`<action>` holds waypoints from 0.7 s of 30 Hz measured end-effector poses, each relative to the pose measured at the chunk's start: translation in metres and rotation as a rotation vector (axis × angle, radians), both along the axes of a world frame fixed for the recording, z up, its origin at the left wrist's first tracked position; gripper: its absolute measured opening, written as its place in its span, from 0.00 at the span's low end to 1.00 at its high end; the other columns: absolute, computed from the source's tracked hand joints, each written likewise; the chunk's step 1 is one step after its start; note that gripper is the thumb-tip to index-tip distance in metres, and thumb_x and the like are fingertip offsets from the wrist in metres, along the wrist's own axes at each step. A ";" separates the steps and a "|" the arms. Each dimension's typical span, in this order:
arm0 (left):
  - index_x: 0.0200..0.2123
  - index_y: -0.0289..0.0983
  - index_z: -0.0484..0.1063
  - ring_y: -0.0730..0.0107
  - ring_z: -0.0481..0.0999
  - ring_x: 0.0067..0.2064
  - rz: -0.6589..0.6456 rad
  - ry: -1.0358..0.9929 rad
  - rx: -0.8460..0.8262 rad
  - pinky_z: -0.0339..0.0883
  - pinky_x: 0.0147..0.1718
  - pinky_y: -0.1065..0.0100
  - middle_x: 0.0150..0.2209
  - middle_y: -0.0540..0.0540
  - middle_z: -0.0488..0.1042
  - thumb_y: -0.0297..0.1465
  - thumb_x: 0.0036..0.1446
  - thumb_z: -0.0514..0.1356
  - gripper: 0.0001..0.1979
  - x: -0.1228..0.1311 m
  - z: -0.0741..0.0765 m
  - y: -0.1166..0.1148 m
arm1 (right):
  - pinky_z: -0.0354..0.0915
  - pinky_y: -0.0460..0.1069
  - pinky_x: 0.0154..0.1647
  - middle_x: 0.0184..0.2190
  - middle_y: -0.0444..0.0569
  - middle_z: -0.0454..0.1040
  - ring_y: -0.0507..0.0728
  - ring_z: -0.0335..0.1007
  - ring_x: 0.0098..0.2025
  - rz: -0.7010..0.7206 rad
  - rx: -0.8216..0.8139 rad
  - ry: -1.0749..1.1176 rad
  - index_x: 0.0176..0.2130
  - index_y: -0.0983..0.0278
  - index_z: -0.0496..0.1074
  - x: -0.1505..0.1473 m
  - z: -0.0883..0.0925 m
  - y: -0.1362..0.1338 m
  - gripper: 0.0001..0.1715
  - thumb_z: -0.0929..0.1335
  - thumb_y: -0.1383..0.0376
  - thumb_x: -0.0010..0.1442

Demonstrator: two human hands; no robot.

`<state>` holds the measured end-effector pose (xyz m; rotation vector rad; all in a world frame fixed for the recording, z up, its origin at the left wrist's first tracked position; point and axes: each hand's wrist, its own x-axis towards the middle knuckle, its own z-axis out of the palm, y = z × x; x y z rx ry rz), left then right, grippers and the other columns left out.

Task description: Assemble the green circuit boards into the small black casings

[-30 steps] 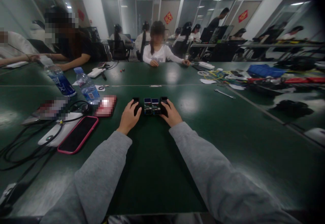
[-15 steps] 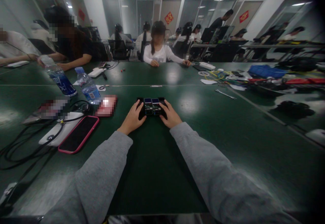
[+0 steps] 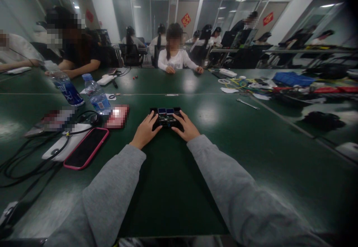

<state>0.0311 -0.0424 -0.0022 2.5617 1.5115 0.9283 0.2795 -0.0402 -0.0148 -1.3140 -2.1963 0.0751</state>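
Note:
Between my two hands, on the green table, is a small black electronic device (image 3: 166, 119) with circuit parts and two little bluish screens along its far edge. My left hand (image 3: 145, 128) grips its left end, thumb on the near side and fingers over the far side. The right end is gripped by my right hand (image 3: 185, 126) in the same way. Whether the device rests on the table or is lifted slightly, I cannot tell.
To the left lie a phone in a pink case (image 3: 86, 148), a white power bank (image 3: 57, 148) with black cables, and two water bottles (image 3: 96, 94). A wrench (image 3: 248, 104) and a heap of coloured cables (image 3: 251, 83) are at the right. A person (image 3: 175, 53) sits opposite.
The device has tilted a little between my hands, its two halves now looking more level. The person opposite has drawn one hand inward.

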 end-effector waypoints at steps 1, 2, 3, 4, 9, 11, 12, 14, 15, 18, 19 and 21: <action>0.64 0.36 0.59 0.54 0.61 0.66 0.005 -0.004 0.004 0.60 0.62 0.52 0.67 0.37 0.57 0.44 0.63 0.53 0.30 0.000 0.001 -0.001 | 0.57 0.64 0.65 0.69 0.55 0.43 0.67 0.48 0.68 0.000 0.001 -0.010 0.66 0.58 0.56 0.000 0.000 0.000 0.36 0.64 0.50 0.64; 0.63 0.37 0.60 0.55 0.61 0.65 0.009 -0.007 0.009 0.60 0.62 0.52 0.66 0.37 0.58 0.44 0.63 0.53 0.29 0.000 0.003 -0.002 | 0.57 0.64 0.65 0.69 0.54 0.43 0.67 0.48 0.68 -0.003 0.004 -0.022 0.65 0.58 0.57 0.000 0.001 0.000 0.35 0.64 0.51 0.64; 0.63 0.38 0.61 0.55 0.62 0.65 0.014 -0.006 0.016 0.60 0.62 0.52 0.66 0.38 0.59 0.44 0.63 0.53 0.28 0.000 0.004 -0.002 | 0.57 0.65 0.65 0.70 0.54 0.43 0.67 0.48 0.68 -0.010 0.012 -0.038 0.65 0.57 0.57 0.000 0.001 0.000 0.34 0.64 0.51 0.64; 0.62 0.39 0.62 0.55 0.61 0.65 0.022 -0.002 0.026 0.59 0.62 0.50 0.65 0.39 0.60 0.44 0.63 0.54 0.27 0.001 0.005 -0.002 | 0.56 0.66 0.65 0.70 0.53 0.42 0.67 0.47 0.68 -0.021 0.027 -0.056 0.65 0.55 0.58 -0.001 0.001 0.000 0.33 0.65 0.52 0.64; 0.60 0.42 0.64 0.51 0.55 0.68 0.022 0.030 0.078 0.51 0.63 0.39 0.65 0.41 0.62 0.43 0.61 0.56 0.26 0.002 0.005 -0.002 | 0.53 0.69 0.64 0.70 0.47 0.45 0.70 0.41 0.69 -0.062 0.092 -0.127 0.63 0.50 0.60 -0.004 0.002 -0.001 0.32 0.67 0.50 0.62; 0.60 0.43 0.64 0.53 0.56 0.68 -0.029 0.042 0.076 0.51 0.63 0.40 0.64 0.42 0.63 0.41 0.62 0.56 0.25 0.002 0.004 -0.001 | 0.55 0.69 0.64 0.68 0.47 0.49 0.68 0.43 0.68 -0.038 0.084 -0.123 0.63 0.50 0.59 -0.004 0.002 0.000 0.32 0.66 0.51 0.63; 0.60 0.43 0.64 0.54 0.57 0.67 -0.052 0.045 0.074 0.52 0.63 0.41 0.64 0.43 0.64 0.40 0.62 0.56 0.24 0.002 0.004 -0.001 | 0.56 0.68 0.63 0.67 0.48 0.52 0.68 0.45 0.68 -0.028 0.081 -0.116 0.63 0.50 0.60 -0.003 0.002 0.000 0.31 0.65 0.51 0.63; 0.59 0.43 0.65 0.57 0.59 0.66 -0.078 0.035 0.077 0.55 0.62 0.43 0.62 0.44 0.67 0.38 0.63 0.56 0.21 0.001 0.003 0.000 | 0.58 0.69 0.62 0.65 0.49 0.56 0.68 0.48 0.66 -0.016 0.082 -0.099 0.62 0.51 0.62 -0.002 0.003 0.001 0.29 0.65 0.52 0.64; 0.58 0.43 0.66 0.57 0.60 0.66 -0.084 0.025 0.083 0.56 0.62 0.44 0.61 0.44 0.68 0.37 0.63 0.56 0.20 0.001 0.003 0.000 | 0.59 0.69 0.61 0.64 0.50 0.57 0.68 0.50 0.65 -0.015 0.085 -0.088 0.62 0.52 0.63 -0.002 0.003 0.002 0.28 0.65 0.52 0.64; 0.56 0.42 0.68 0.59 0.62 0.65 -0.091 -0.009 0.108 0.59 0.61 0.46 0.59 0.44 0.70 0.35 0.63 0.56 0.19 0.001 0.004 0.000 | 0.61 0.68 0.60 0.62 0.52 0.61 0.68 0.53 0.62 -0.013 0.104 -0.056 0.61 0.56 0.63 -0.001 0.005 0.002 0.29 0.65 0.51 0.64; 0.56 0.41 0.69 0.59 0.62 0.64 -0.095 -0.017 0.114 0.60 0.61 0.47 0.59 0.44 0.70 0.35 0.63 0.56 0.19 0.001 0.004 0.000 | 0.61 0.68 0.60 0.61 0.52 0.62 0.67 0.54 0.62 -0.007 0.112 -0.047 0.62 0.57 0.63 -0.001 0.005 0.003 0.30 0.65 0.52 0.64; 0.56 0.41 0.69 0.59 0.63 0.64 -0.099 -0.026 0.122 0.61 0.61 0.48 0.58 0.44 0.71 0.35 0.63 0.56 0.18 0.000 0.005 0.000 | 0.60 0.67 0.62 0.61 0.52 0.63 0.66 0.54 0.62 0.014 0.122 -0.038 0.61 0.58 0.64 0.000 0.005 0.003 0.29 0.66 0.53 0.64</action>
